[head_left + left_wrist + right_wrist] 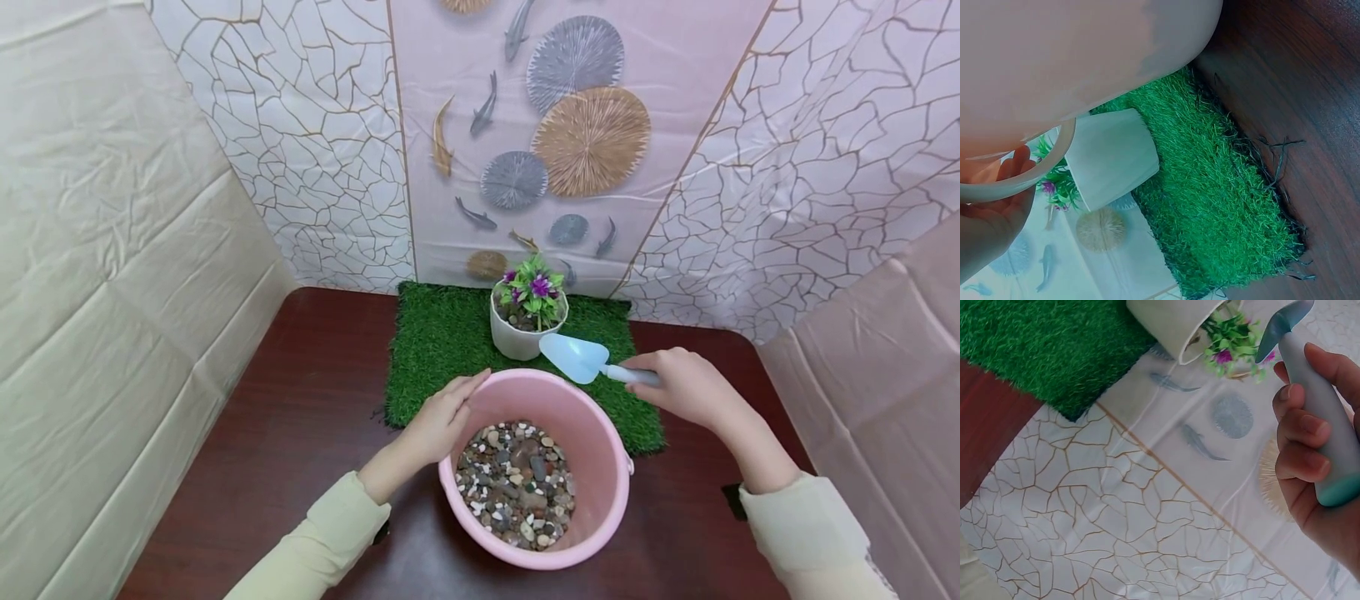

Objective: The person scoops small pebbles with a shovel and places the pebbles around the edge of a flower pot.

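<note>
A pink bucket (611, 492) stands on the table, its bottom covered with mixed pebbles (517, 492). My left hand (438, 421) grips the bucket's left rim; the left wrist view shows fingers over the pale rim (1054, 159). In my right hand (682, 385) is a small trowel (576, 357), its pale grey handle (1322, 419) wrapped by the fingers. The light blue blade is raised beyond the bucket's far rim, pointing left, and no pebbles show on it. Just behind the blade tip is a white pot (513, 337) with a purple-flowered plant (534, 287).
A green artificial grass mat (442, 333) lies under the pot and reaches behind the bucket. The dark red-brown table (300, 400) shows on both sides. Patterned cloth (330, 167) hangs behind, and pale cloth walls (127, 292) flank the left and right.
</note>
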Demonstrator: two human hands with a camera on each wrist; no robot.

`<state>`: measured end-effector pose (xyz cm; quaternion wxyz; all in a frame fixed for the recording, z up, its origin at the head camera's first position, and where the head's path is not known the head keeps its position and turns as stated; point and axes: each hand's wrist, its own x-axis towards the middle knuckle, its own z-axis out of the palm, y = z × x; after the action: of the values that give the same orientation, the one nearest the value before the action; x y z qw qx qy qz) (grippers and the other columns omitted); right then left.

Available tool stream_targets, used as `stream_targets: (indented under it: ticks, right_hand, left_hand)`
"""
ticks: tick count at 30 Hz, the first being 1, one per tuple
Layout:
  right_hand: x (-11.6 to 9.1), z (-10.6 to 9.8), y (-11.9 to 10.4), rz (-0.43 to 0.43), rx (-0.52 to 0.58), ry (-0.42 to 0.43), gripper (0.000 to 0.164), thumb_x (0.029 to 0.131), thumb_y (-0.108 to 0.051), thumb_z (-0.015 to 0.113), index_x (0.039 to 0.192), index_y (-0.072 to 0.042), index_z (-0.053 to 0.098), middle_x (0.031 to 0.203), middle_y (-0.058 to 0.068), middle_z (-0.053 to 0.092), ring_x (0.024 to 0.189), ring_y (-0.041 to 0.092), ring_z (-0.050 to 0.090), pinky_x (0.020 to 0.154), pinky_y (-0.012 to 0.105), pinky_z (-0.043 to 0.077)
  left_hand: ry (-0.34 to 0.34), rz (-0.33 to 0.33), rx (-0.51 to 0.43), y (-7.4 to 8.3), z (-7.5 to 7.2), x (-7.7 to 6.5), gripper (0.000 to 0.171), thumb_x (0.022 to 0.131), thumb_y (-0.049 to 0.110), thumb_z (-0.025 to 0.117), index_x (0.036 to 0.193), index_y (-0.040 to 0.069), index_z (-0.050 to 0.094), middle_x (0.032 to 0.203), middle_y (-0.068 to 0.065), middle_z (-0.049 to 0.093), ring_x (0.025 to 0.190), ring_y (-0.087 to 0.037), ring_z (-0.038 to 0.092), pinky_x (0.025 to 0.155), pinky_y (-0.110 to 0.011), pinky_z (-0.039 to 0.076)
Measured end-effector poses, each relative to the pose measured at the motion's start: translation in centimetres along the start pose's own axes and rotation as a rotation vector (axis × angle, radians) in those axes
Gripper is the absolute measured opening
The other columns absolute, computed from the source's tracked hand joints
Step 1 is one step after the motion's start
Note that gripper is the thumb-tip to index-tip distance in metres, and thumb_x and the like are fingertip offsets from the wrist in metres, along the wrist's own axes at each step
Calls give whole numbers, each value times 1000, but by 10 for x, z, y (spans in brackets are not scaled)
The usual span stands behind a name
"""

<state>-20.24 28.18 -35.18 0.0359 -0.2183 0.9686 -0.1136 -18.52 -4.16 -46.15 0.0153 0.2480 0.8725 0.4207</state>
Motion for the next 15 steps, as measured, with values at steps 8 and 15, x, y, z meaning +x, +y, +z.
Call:
stream_targets:
  ticks: [8, 15]
  right_hand:
    - [-14, 0, -22, -40, -26, 66, 28, 82, -18, 70, 107, -4, 71, 81, 4, 71, 60, 6, 53, 51, 26, 41]
    - [-30, -1, -43, -104, -63, 76, 24, 80, -16, 71, 103, -9, 73, 74, -4, 68, 55, 1, 45, 47, 22, 37]
  left_hand:
    - [17, -10, -41, -1, 0, 0, 50, 95, 1, 40, 145, 9, 38, 136, -17, 50, 125, -33, 50, 104, -46, 42]
    - [6, -15, -40, -1, -1, 0, 50, 96, 2, 40, 145, 9, 37, 137, -16, 49, 126, -32, 49, 104, -46, 42]
